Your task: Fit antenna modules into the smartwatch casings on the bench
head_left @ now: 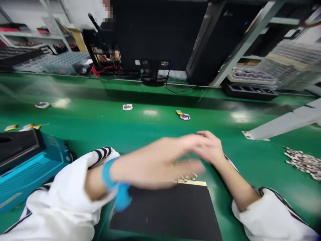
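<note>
My left hand [155, 162], blurred by motion, reaches across from the left with a blue wrist strap [107, 174] on it. Its fingers stretch out with the thumb apart, and the fingertips overlap my right hand [212, 147]. That right hand is bent inward; its fingers are partly covered and smeared, so I cannot make out whether they hold anything. Below the left hand lies a black flat mat [168, 211] with a pale strip [193, 183] along its far edge. Several tiny light pieces [187, 177] are scattered just beyond that strip, partly hidden by the left hand.
A blue and black machine [50, 157] stands at left. Farther back lie small white-framed parts [127, 107] and a yellow piece [179, 112]. A monitor [160, 33] rises behind. At right are a metal post [286, 118] and a heap of small parts [303, 162].
</note>
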